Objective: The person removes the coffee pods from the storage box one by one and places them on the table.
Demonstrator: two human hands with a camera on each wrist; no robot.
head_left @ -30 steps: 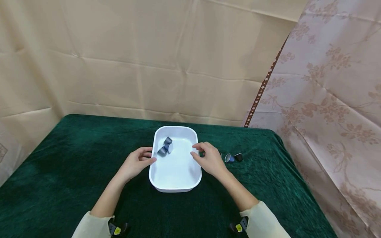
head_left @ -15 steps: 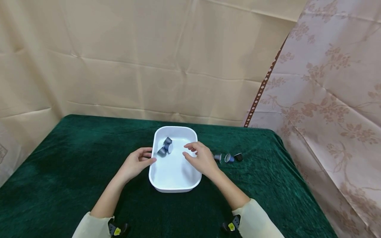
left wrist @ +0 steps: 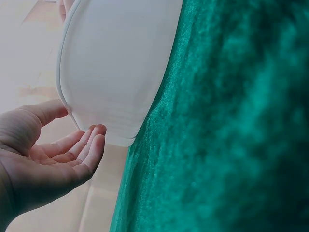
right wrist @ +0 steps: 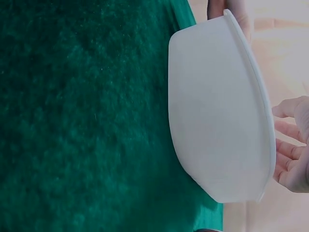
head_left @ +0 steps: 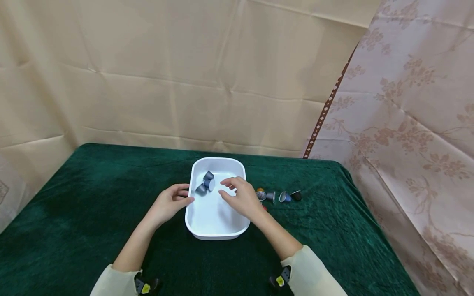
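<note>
Cream fabric [head_left: 155, 82] hangs behind the green-covered worktop [head_left: 92, 197], with a floral cloth [head_left: 414, 123] beyond its right edge. Near the middle of the far edge stands a white tray [head_left: 212, 222], three small grey and blue capsules [head_left: 210, 184] lying inside by its left wall. Thumb and fingers of the left hand [head_left: 169, 204] grasp the tray's left rim, the fingers against its outer side. Over the tray's right half, the right hand [head_left: 242, 198] holds nothing, its fingers loosely bent and apart from the thumb. Between tray and right worktop edge lie a grey capsule [head_left: 270, 196], a blue capsule [head_left: 288, 197] and a black capsule [head_left: 297, 196], with orange and red bits showing beside the right hand
</note>
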